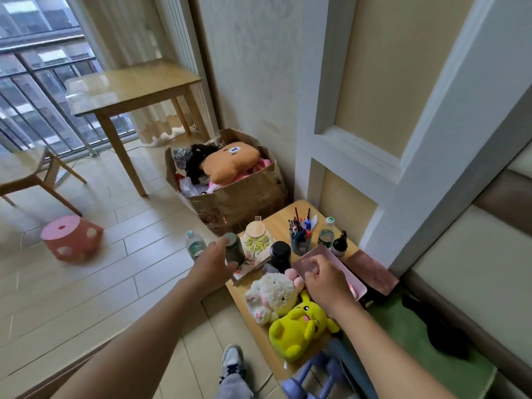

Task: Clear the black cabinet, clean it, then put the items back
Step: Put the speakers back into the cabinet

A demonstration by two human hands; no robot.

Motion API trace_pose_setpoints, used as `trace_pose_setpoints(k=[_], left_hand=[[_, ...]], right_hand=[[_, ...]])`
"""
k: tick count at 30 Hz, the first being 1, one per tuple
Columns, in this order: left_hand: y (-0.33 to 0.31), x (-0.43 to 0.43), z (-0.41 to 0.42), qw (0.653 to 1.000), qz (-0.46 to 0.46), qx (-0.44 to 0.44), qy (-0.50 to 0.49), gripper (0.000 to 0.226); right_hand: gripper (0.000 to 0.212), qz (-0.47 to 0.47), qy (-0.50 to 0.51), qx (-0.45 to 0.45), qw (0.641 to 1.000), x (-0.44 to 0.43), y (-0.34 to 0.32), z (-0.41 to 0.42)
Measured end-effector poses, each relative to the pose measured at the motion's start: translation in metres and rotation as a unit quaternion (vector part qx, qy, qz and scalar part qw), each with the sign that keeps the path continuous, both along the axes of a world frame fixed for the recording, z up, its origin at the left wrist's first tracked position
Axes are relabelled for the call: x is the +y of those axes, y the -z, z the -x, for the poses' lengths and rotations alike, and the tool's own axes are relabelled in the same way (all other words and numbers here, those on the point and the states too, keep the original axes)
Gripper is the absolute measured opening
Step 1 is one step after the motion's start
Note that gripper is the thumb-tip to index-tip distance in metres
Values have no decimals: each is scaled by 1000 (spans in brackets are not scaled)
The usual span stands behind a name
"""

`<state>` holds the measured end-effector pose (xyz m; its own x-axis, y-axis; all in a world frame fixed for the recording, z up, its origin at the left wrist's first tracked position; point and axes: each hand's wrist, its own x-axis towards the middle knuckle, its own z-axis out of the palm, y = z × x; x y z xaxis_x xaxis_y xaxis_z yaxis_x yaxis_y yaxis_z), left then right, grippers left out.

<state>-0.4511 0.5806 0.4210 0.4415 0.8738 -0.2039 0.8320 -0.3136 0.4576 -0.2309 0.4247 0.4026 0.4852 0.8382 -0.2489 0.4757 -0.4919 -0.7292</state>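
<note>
My left hand (211, 262) grips a dark cylindrical cup (233, 250) just above the left edge of a low wooden table (276, 223). My right hand (328, 283) holds a flat pink tray (331, 251), tilted over the table's right side. On the table stand a black flask (279, 254), a pen holder (300, 240) full of pens, a water bottle (326, 234) and a small black bottle (339, 243). A book (253, 246), a white plush (270, 295) and a yellow plush (299, 326) lie there too. No black cabinet is plainly in view.
A cardboard box (239, 194) stuffed with plush toys stands against the wall behind the table. Another water bottle (195, 246) and a pink stool (72, 237) stand on the floor at left. A purple stool (313, 375) is near my foot. A black bag (440, 332) lies on green padding.
</note>
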Motion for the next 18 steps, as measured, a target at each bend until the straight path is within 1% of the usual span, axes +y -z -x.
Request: trace_pose_setpoints(k=[3, 4, 6, 9, 11, 15, 18], left_hand=[[31, 55, -1, 1000, 12, 2, 19, 67], [45, 77, -2, 1000, 17, 3, 24, 68], [74, 124, -5, 999, 30, 16, 32, 74], [124, 188, -6, 995, 71, 52, 48, 98], [156, 219, -7, 990, 95, 81, 70, 109], [203, 254, -17, 975, 98, 141, 141, 111], [225, 264, -25, 964, 110, 158, 186, 104]], right_hand=[[20, 42, 4, -16, 999, 54, 26, 3], [21, 62, 5, -16, 998, 75, 39, 3], [32, 104, 7, -13, 994, 118, 66, 4], [50, 174, 6, -41, 984, 181, 109, 5], [60, 206, 9, -60, 977, 218, 136, 2], [90, 270, 15, -64, 961, 261, 188, -3], [101, 328, 6, -68, 942, 273, 215, -10]])
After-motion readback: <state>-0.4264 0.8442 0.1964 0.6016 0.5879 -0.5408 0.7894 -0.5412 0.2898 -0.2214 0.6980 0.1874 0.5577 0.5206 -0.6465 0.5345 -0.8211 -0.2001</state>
